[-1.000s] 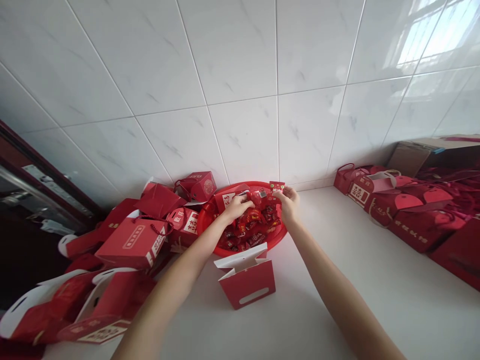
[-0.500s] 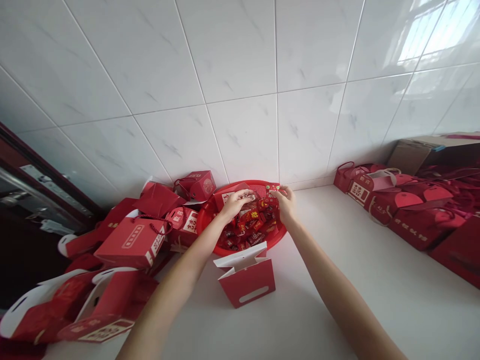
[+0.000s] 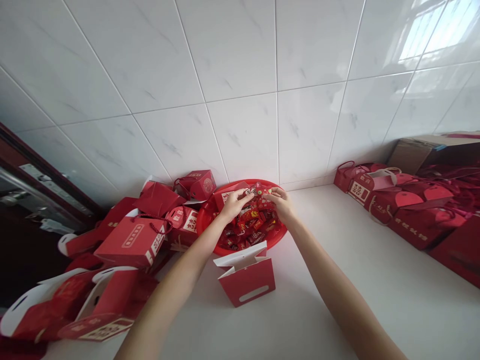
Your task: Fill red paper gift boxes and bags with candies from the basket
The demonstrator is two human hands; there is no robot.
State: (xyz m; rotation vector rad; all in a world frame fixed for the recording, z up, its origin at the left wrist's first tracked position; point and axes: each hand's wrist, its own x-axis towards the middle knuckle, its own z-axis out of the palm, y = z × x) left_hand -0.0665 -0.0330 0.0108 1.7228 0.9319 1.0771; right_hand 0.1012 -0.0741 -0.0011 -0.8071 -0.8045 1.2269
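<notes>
Both hands are over a red plastic basket [image 3: 204, 220] heaped with wrapped candies [image 3: 255, 225]. My left hand [image 3: 233, 204] is closed on a small candy in a pale wrapper with dark marks [image 3: 250, 191]. Close beside it, my right hand [image 3: 283, 204] pinches a small red candy packet [image 3: 265, 191] by its edge. Whether the two wrapped pieces touch, I cannot tell. In front of the basket stands a red paper gift bag [image 3: 249, 285], upright with its white-lined top open. A red box [image 3: 225, 192] lies partly inside the basket behind my left hand.
Red gift boxes [image 3: 131, 240] crowd the left side, beside a dark door frame [image 3: 41, 185]. More red boxes [image 3: 408, 205] line the right, with a cardboard box [image 3: 416, 152] behind them. A white tiled wall [image 3: 240, 135] rises directly behind the white tabletop [image 3: 322, 300].
My right hand has moved left with the red packet, bringing it close to my left hand. The left hand has shifted only slightly. The bag stays where it was.
</notes>
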